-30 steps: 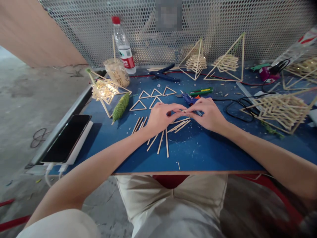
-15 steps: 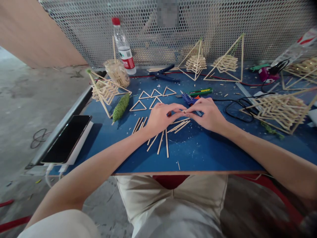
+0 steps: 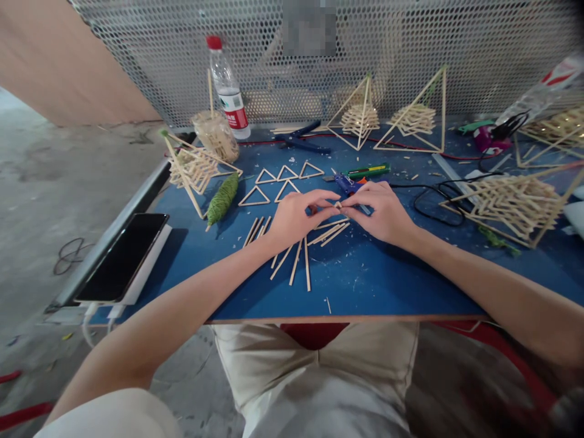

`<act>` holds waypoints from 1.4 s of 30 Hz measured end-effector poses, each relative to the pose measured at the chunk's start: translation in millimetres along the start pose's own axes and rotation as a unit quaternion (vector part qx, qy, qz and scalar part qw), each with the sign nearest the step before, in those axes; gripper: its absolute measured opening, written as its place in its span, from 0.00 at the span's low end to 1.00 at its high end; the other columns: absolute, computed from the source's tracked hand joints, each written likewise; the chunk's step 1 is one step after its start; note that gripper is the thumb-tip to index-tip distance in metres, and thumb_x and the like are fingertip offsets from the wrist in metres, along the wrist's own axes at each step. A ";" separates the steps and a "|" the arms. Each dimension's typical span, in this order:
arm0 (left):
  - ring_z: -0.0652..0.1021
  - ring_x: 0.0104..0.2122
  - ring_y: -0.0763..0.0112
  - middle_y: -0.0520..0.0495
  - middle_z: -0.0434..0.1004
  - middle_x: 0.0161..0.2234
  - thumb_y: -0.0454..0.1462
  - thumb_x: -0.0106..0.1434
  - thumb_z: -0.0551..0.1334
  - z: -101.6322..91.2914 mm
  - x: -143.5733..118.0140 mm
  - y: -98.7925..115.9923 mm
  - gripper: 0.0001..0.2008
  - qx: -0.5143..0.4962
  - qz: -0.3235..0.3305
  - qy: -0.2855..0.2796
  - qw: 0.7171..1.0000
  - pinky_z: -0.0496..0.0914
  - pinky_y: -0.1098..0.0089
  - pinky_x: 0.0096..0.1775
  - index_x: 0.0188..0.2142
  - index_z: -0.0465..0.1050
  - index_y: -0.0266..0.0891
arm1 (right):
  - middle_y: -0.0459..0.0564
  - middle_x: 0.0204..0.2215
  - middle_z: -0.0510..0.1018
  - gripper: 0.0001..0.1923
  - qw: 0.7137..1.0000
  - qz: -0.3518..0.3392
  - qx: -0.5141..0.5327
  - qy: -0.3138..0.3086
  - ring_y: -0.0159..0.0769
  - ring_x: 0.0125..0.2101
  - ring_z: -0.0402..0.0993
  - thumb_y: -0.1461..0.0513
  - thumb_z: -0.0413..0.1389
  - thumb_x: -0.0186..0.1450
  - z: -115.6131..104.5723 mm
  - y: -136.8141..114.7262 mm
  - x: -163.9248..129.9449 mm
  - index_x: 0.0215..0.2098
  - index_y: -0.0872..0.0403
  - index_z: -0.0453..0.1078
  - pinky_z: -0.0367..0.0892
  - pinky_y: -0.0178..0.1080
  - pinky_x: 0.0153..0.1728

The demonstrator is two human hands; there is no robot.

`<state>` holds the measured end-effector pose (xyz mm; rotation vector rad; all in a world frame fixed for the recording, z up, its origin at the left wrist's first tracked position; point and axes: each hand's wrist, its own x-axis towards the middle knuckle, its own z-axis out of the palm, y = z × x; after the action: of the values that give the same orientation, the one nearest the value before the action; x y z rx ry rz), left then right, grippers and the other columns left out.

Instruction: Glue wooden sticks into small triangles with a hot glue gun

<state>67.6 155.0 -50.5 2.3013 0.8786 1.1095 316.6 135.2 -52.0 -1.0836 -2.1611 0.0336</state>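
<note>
At the left edge of the table (image 3: 392, 280), a phone (image 3: 123, 258) atop a white block (image 3: 149, 261). Farther along toward the far left corner, a stick pyramid (image 3: 194, 172), with a green yarn bundle (image 3: 222, 198) just beside it. Near the far edge, a jar of sticks (image 3: 215, 137) and a bottle (image 3: 232, 100). Rightward, stick triangles (image 3: 254, 196) flat on the table, with loose sticks (image 3: 307, 264) fanned toward the near edge, partly under the left hand (image 3: 294, 219).

Then, around the middle of the table, a small wooden piece (image 3: 338, 205) right at the left fingertips, pinched between thumb and forefinger; exact shape too small to tell. On its other side, the right hand (image 3: 387, 213), also pinching it by thumb and forefinger. Just beyond the right fingers, toward the far edge, a blue glue gun (image 3: 344, 184) and a green cutter (image 3: 369, 171). Toward the right side, a black cable (image 3: 417, 207) and a larger stick structure (image 3: 515, 204).

Compared with a second ago: glow gone from the left pyramid; left forefinger slightly lifted, exposing more of the piece; loose sticks and triangles unmoved.
</note>
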 end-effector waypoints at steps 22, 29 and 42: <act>0.86 0.39 0.67 0.42 0.90 0.43 0.54 0.69 0.74 -8.7 -2.7 17.0 0.19 -0.276 -0.072 -0.050 0.957 0.80 0.68 0.39 0.44 0.89 0.42 | 0.43 0.31 0.87 0.07 0.995 -0.048 0.066 0.055 0.39 0.31 0.80 0.56 0.69 0.73 -23.2 -28.8 -3.4 0.36 0.45 0.82 0.69 0.48 0.45; 0.78 0.30 0.73 0.43 0.88 0.36 0.53 0.70 0.73 -18.1 -2.9 20.8 0.20 -0.286 -0.111 -0.171 0.936 0.71 0.72 0.32 0.44 0.89 0.37 | 0.44 0.38 0.89 0.18 0.981 -0.164 0.070 0.077 0.37 0.34 0.84 0.57 0.72 0.71 -25.4 -22.9 -3.2 0.57 0.45 0.79 0.70 0.46 0.46; 0.72 0.27 0.76 0.49 0.82 0.30 0.46 0.69 0.72 -26.9 1.7 28.3 0.13 -0.282 -0.109 -0.203 0.931 0.66 0.75 0.30 0.39 0.87 0.37 | 0.45 0.39 0.90 0.10 0.972 -0.196 0.121 0.050 0.35 0.37 0.85 0.63 0.72 0.70 -24.6 -25.6 -2.7 0.49 0.48 0.83 0.67 0.45 0.46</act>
<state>56.8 139.2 -16.4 1.7997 0.5427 0.6408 314.8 109.9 -27.0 -0.5011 -2.1751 0.0587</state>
